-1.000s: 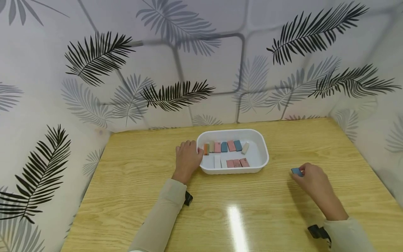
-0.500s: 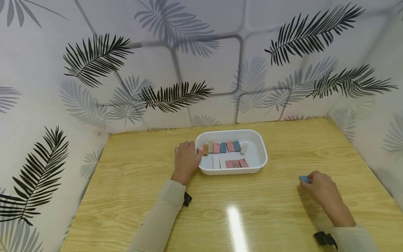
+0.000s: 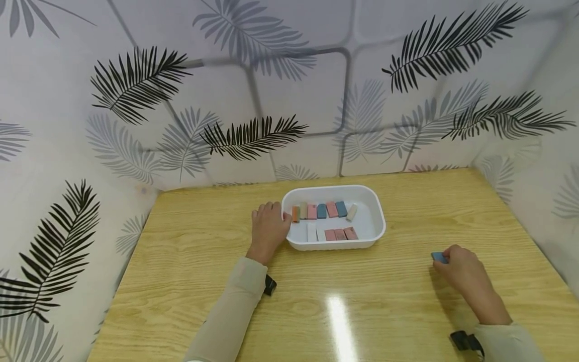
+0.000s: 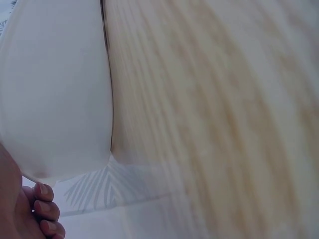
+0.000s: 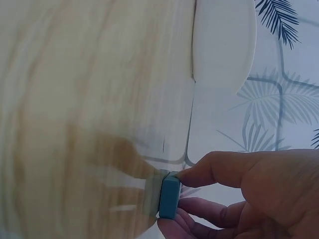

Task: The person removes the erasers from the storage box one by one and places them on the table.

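Observation:
Near the right side of the table, my right hand (image 3: 464, 271) pinches a small blue eraser (image 3: 439, 257) between thumb and fingers. The right wrist view shows the blue eraser (image 5: 170, 197) standing on edge at the shiny table surface, where it is mirrored. My left hand (image 3: 269, 229) grips the left end of a white plastic tray (image 3: 379, 221), thumb over the rim. In the left wrist view, curled fingertips (image 4: 46, 209) show beside the white tray wall (image 4: 55, 99). Two rows of erasers lie in the tray, among them a pink eraser (image 3: 332, 209) and an orange-and-green eraser (image 3: 296, 214).
The wooden table (image 3: 181, 261) reaches back to a wall covering (image 3: 289, 90) printed with palm leaves. A single cream eraser (image 3: 351, 212) lies tilted at the right of the tray's back row. Bright glare streaks the table in front of the tray.
My right hand has moved right and toward me with the blue eraser, then stayed nearly still over the last half second. The left hand and the tray have kept their place.

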Motion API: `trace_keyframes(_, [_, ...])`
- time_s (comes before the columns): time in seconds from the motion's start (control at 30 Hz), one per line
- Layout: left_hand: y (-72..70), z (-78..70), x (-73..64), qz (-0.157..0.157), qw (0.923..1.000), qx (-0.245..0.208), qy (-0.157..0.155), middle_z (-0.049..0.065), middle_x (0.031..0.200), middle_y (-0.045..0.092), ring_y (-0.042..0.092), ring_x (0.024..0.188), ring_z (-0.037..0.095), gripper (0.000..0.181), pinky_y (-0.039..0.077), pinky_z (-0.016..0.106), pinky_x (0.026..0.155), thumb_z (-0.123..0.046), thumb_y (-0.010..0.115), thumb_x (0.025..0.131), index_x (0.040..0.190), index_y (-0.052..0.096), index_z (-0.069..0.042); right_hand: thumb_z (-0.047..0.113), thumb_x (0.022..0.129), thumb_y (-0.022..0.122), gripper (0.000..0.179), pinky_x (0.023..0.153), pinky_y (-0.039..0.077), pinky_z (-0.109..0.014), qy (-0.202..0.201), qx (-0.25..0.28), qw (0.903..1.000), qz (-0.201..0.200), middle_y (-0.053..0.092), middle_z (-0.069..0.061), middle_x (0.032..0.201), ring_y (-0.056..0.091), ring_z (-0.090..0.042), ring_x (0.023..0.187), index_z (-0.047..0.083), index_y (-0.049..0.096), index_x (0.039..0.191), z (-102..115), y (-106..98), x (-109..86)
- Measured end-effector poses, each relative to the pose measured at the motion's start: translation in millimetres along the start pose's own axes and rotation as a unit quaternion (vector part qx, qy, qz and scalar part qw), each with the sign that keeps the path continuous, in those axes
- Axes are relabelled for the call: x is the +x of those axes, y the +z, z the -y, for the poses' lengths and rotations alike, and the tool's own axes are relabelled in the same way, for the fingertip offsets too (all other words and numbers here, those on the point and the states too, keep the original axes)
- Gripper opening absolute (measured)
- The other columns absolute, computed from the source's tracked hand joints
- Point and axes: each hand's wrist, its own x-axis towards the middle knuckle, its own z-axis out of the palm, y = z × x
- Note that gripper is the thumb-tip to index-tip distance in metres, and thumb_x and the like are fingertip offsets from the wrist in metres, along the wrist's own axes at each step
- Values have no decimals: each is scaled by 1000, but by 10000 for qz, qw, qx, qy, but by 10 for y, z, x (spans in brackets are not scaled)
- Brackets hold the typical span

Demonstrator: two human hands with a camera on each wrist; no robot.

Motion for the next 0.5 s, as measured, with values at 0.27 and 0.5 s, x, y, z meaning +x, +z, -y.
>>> trace_keyframes(0.27, [1, -6, -4, -27, 10000, -13, -6, 6, 82, 53, 44, 76, 23, 23, 29, 39, 70, -26, 45, 90, 87, 57, -6, 17, 83, 58, 40, 66, 45, -49, -135, -36, 9999, -98, 57, -33, 93, 58, -37, 78, -19, 52, 100, 1, -5, 5])
trace_keyframes(0.5, [1, -10, -7, -24, 10000, -3, 3, 6, 83, 54, 44, 76, 23, 24, 29, 38, 70, -26, 45, 90, 88, 57, -6, 17, 86, 56, 41, 63, 45, -44, -137, -131, 9995, 234, 56, -31, 94, 55, -31, 75, -20, 50, 103, 16, -35, 11])
